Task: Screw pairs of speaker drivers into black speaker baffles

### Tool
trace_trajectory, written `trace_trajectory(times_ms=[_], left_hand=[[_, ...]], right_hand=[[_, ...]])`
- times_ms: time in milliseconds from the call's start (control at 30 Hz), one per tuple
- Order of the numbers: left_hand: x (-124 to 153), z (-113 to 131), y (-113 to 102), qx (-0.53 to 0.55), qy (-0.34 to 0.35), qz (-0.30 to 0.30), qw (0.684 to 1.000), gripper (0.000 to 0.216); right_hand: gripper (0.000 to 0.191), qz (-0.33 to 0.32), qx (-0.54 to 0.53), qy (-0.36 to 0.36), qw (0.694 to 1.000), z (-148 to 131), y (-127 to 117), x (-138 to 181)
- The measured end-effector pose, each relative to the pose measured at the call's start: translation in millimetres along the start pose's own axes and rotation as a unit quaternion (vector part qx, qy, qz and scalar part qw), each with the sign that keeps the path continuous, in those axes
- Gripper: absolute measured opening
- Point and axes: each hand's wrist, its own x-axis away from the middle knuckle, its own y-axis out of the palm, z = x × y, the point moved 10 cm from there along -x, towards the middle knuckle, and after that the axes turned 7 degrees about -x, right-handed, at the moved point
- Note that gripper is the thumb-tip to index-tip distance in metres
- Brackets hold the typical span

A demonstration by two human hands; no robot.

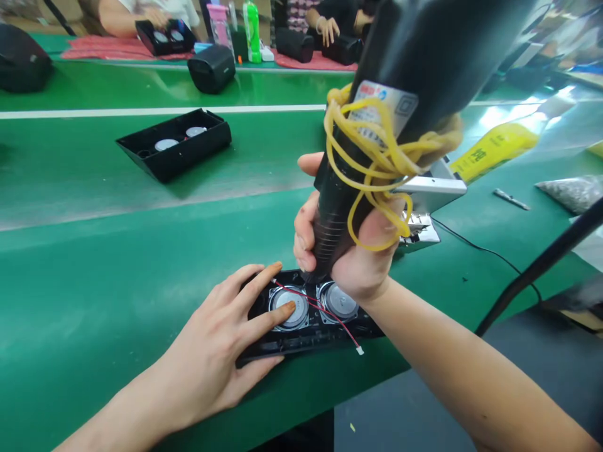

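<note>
A black speaker housing [301, 345] lies on the green bench in front of me, with two round silver speaker drivers [289, 307] set in it. A thin red-and-black wire [346, 329] with a white plug crosses the drivers. My left hand [230, 333] grips the housing's left end, thumb along the near edge, one finger resting on the left driver. Wrapped round a black electric screwdriver [336, 213] is my right hand [362, 251]. The tool points down at the housing between the drivers; its tip is hidden. Yellow rubber bands [377, 157] are looped about its body.
Another open housing [179, 147] lies farther back on the left. A metal device [424, 220], yellow packet [499, 147], pen [511, 199] and bag of small parts [575, 191] are on the right. Co-workers handle speakers across the bench. A dark bar [541, 270] slants at right.
</note>
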Motion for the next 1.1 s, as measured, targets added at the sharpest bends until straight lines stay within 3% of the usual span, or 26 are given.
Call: trace_trajectory(times_ms=[333, 533, 833, 1100], left_hand=[[-1, 1, -2, 0.008, 0.003, 0.006, 1.000, 0.043], [-1, -1, 0, 0.009, 0.001, 0.000, 1.000, 0.043], [0, 0, -2, 0.002, 0.008, 0.025, 1.000, 0.044], [1, 0, -2, -0.021, 0.010, 0.026, 0.999, 0.048]], right_hand=[[0.076, -0.007, 0.013, 0.005, 1.000, 5, 0, 0], [0.057, -0.018, 0.002, -0.003, 1.000, 11, 2, 3], [0.043, -0.083, 0.028, -0.022, 0.996, 24, 5, 13], [0.052, -0.099, 0.025, -0.017, 0.995, 34, 5, 14]])
